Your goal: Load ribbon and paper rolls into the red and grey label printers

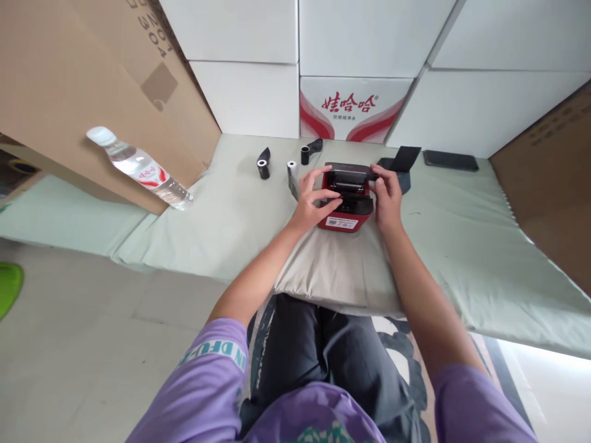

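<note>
A small red and black receipt printer (pixel 345 223) stands on the cloth-covered surface in front of me, its black lid (pixel 351 167) raised and a metal roller showing inside. My left hand (pixel 310 200) grips its left side, one fingertip at the lid's top corner and the thumb and another finger at the front black part. On the other side, my right hand (pixel 386 195) pinches the lid's right edge, with the thumb towards me. Whatever lies deep inside the printer is hidden. Just behind the left hand is a white-ended roll (pixel 292 166) with a dark loose strip.
Two small black rolls, a left one (pixel 263 169) and a right one (pixel 305 155), lie behind with loose tails. A black stand (pixel 405 163) and a dark phone (pixel 451 160) are at the right. A water bottle (pixel 143 172) leans on a cardboard box (pixel 92 80). White cartons (pixel 249 98) line the back.
</note>
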`<state>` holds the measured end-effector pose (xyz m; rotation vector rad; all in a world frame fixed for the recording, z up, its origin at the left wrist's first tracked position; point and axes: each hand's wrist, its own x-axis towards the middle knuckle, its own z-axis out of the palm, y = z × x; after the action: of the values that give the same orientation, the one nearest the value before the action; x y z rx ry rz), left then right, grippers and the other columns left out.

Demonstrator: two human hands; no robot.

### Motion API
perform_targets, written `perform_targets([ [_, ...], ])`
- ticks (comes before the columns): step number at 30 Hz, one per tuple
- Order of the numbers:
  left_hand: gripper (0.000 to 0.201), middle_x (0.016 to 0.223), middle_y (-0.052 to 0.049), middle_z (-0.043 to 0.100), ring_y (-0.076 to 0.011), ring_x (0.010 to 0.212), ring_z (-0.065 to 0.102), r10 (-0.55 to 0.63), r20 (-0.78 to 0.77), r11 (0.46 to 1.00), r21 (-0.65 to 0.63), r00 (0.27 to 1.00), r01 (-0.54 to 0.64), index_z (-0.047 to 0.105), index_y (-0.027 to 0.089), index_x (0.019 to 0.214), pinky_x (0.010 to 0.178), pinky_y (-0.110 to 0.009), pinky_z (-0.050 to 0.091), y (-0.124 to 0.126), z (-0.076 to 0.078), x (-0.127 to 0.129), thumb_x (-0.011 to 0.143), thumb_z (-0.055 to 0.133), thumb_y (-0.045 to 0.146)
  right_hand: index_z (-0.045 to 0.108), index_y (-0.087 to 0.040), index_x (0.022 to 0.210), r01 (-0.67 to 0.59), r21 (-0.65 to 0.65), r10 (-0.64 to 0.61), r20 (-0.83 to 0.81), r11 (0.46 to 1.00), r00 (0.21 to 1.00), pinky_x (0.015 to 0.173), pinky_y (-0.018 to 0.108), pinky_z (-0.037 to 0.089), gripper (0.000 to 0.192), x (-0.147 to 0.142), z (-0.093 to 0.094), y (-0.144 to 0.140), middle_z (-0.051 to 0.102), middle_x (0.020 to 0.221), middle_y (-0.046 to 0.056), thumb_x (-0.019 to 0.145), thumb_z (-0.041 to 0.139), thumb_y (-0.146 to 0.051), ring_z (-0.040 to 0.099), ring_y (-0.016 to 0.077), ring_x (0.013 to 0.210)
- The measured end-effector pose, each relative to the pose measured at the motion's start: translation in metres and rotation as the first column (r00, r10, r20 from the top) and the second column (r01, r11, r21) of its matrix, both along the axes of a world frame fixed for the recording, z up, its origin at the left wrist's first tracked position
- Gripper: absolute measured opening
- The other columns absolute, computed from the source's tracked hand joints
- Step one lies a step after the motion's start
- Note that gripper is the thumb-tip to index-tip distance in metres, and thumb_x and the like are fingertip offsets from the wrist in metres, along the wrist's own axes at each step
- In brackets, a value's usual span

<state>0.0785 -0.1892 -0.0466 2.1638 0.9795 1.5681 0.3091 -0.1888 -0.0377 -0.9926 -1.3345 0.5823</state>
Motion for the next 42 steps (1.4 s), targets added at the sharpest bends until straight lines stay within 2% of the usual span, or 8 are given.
perform_targets([
  [9,0.059,0.165,-0.009,0.054,-0.0363,0.158,0.045,0.005,0.09,0.998,-0.06,0.996,0.001,0.082,0.026,0.093,0.122,-0.059,0.045,0.004,-0.009,0.002,0.096,0.062,0.081,0.071,-0.028,0.099,-0.029,0.05,0.033,-0.077,0.998,0.996,0.13,0.06,0.043,0.051,-0.003,-0.009,-0.003,0.074,0.143,0.01,0.088,0.075,-0.077,0.066,0.0328,0.141],
  [14,0.069,0.165,-0.008,0.055,-0.0333,0.161,0.045,-0.06,0.222,0.978,-0.182,0.973,0.102,0.072,0.035,0.139,0.133,-0.052,0.037,0.008,-0.009,0.002,0.092,0.064,0.085,0.07,-0.029,0.1,-0.06,0.013,0.061,-0.081,0.998,0.995,0.135,0.06,0.039,0.054,-0.004,-0.018,-0.003,0.068,0.153,0.008,0.083,0.076,-0.079,0.058,0.0353,0.151],
  [19,0.07,0.167,-0.006,0.058,-0.0318,0.162,0.049,0.025,0.491,0.824,-0.503,0.871,0.261,0.061,0.033,0.151,0.135,-0.05,0.038,0.024,-0.026,0.006,0.096,0.065,0.076,0.056,-0.035,0.146,-0.119,-0.182,0.072,-0.249,0.976,0.966,0.134,0.059,0.042,0.085,-0.007,-0.039,0.013,0.057,0.165,0.007,0.074,0.074,-0.079,0.051,0.0344,0.159],
  [23,0.061,0.15,-0.007,0.073,-0.0316,0.15,0.063,0.003,0.539,0.668,-0.628,0.842,0.399,0.066,0.027,0.148,0.128,-0.051,0.049,0.035,-0.034,0.004,0.098,0.063,0.063,0.053,-0.03,0.151,-0.17,-0.306,0.081,-0.283,0.937,0.956,0.126,0.058,0.052,0.086,-0.01,-0.041,0.019,0.063,0.16,0.01,0.076,0.066,-0.07,0.062,0.0346,0.147],
  [27,0.06,0.144,-0.007,0.077,-0.0306,0.14,0.07,0.011,0.51,0.64,-0.665,0.86,0.386,0.067,0.027,0.148,0.122,-0.049,0.056,0.039,-0.027,0.001,0.096,0.068,0.056,0.059,-0.028,0.147,-0.12,-0.321,0.061,-0.187,0.94,0.981,0.12,0.054,0.057,0.074,-0.013,-0.032,0.02,0.071,0.15,0.008,0.08,0.061,-0.06,0.066,0.0329,0.14],
  [35,0.052,0.151,-0.01,0.074,-0.0299,0.148,0.064,0.137,0.526,0.789,-0.57,0.839,0.228,0.071,0.021,0.138,0.13,-0.048,0.047,-0.005,-0.016,0.016,0.099,0.061,0.054,0.058,-0.026,0.149,-0.114,-0.338,0.051,-0.188,0.934,0.981,0.13,0.057,0.048,0.08,-0.021,-0.018,-0.025,0.066,0.16,0.012,0.082,0.065,-0.069,0.063,0.0342,0.149],
  [39,0.066,0.167,-0.009,0.061,-0.0286,0.159,0.054,0.036,0.405,0.848,-0.496,0.914,0.187,0.054,0.025,0.161,0.134,-0.047,0.042,-0.041,-0.018,0.026,0.101,0.062,0.052,0.032,-0.026,0.172,-0.121,-0.301,0.178,0.17,0.946,0.969,0.126,0.066,0.05,0.122,-0.019,-0.015,-0.077,0.057,0.168,0.018,0.071,0.091,-0.063,0.064,0.0422,0.147],
  [42,0.069,0.169,-0.008,0.059,-0.0284,0.158,0.055,0.017,0.417,0.848,-0.487,0.909,0.208,0.05,0.028,0.165,0.134,-0.047,0.042,-0.043,-0.013,0.035,0.099,0.063,0.043,0.034,-0.026,0.171,0.012,-0.323,0.094,0.311,0.946,0.946,0.11,0.071,0.06,0.112,-0.012,-0.008,-0.087,0.073,0.147,0.02,0.078,0.087,-0.06,0.076,0.046,0.125],
])
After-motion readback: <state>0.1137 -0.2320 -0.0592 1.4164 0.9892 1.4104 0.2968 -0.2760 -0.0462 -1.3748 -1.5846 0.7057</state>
